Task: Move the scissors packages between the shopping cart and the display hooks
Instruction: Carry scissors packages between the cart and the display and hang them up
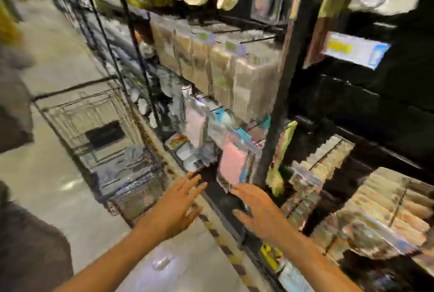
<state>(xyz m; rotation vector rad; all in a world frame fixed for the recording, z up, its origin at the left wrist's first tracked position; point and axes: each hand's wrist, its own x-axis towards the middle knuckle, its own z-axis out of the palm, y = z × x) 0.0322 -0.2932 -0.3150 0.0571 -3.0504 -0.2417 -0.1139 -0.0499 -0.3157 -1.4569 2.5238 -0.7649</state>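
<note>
Both hands empty and spread wide: left hand [180, 207] reaching over the floor edge toward the rack, right hand [260, 211] with fingertips just below the pink package [234, 162], presumed scissors, hanging on the lower hooks [220, 109] beside the black upright [279, 94]; contact not confirmable through heavy blur. Cart [98, 141] standing well to the left, holding what look like more packages. Judged risks: snagging the hang-hole and tearing it if pulled downward rather than slid off the hook, dislodging neighbouring packs crowded alongside, or fumbling the slick blister with open fingers.
</note>
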